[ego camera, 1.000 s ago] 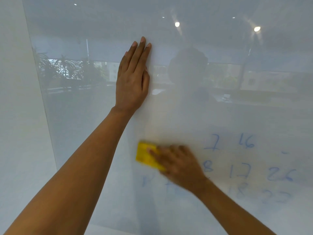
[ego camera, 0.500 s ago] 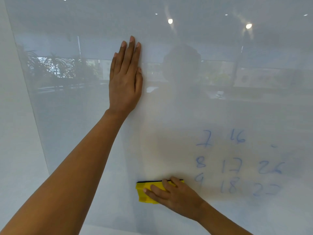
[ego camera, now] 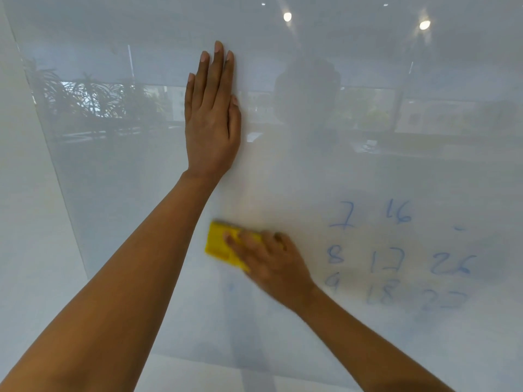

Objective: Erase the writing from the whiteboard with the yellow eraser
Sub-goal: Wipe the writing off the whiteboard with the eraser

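A glossy whiteboard [ego camera: 368, 171] fills the view. Faint blue numbers [ego camera: 390, 258] in three rows remain at its lower right, partly smeared. My right hand [ego camera: 271, 264] presses the yellow eraser [ego camera: 222, 246] flat against the board, just left of the numbers; both are motion-blurred and my fingers cover the eraser's right half. A small blue speck [ego camera: 231, 287] sits below the eraser. My left hand [ego camera: 212, 120] lies flat on the board above, fingers together and pointing up, holding nothing.
The board's left edge [ego camera: 56, 176] runs diagonally beside a plain white wall [ego camera: 25, 222]. The board's surface reflects ceiling lights, plants and a person's silhouette. The board's lower edge [ego camera: 198, 360] shows near the bottom.
My right hand has swept the eraser down and then back up on the left of the numbers. The smudges below the eraser are mostly gone. My left hand has stayed flat.
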The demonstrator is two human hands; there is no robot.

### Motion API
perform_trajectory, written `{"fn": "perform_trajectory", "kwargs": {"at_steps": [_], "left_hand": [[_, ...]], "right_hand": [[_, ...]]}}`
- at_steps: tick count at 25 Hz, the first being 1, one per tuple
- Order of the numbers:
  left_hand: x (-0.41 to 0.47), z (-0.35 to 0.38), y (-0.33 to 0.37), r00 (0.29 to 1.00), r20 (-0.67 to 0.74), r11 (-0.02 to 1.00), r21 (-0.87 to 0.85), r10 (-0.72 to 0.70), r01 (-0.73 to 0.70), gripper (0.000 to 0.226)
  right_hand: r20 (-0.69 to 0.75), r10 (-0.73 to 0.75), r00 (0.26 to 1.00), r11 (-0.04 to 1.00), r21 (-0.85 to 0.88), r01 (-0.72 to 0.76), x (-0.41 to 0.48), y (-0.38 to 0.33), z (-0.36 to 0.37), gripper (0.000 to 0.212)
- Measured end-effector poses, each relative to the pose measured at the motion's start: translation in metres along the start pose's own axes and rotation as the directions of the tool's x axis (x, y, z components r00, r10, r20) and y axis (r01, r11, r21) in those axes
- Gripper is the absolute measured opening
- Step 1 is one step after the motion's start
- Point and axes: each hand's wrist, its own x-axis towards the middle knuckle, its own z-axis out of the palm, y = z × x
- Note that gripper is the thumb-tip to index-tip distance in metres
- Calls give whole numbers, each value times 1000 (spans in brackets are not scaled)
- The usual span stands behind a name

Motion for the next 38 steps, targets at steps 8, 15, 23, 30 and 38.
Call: {"fn": "perform_trajectory", "kwargs": {"at_steps": [8,15,23,30,38], "left_hand": [[-3,-4,1,999,39,1000,-20,-3,3,50],[-6,1,9,999,9,998,-16,-53,53,49],[-11,2,14,996,5,996,-13,-86,86,50],[-12,12,32,981,-59,983,-1,-183,183,49],[-22,18,49,997,27,998,14,-67,67,50]], "right_hand": [[219,-399,890,917,99,387,-82,-7,-10,50],[-49,195,980,980,57,-192,1,35,-16,57],[412,-452,791,890,146,432,-155,8,-31,72],[-61,528,847,849,-2,-529,-86,111,-59,53],[86,244,966,969,-63,-240,-78,83,-59,60]]}}
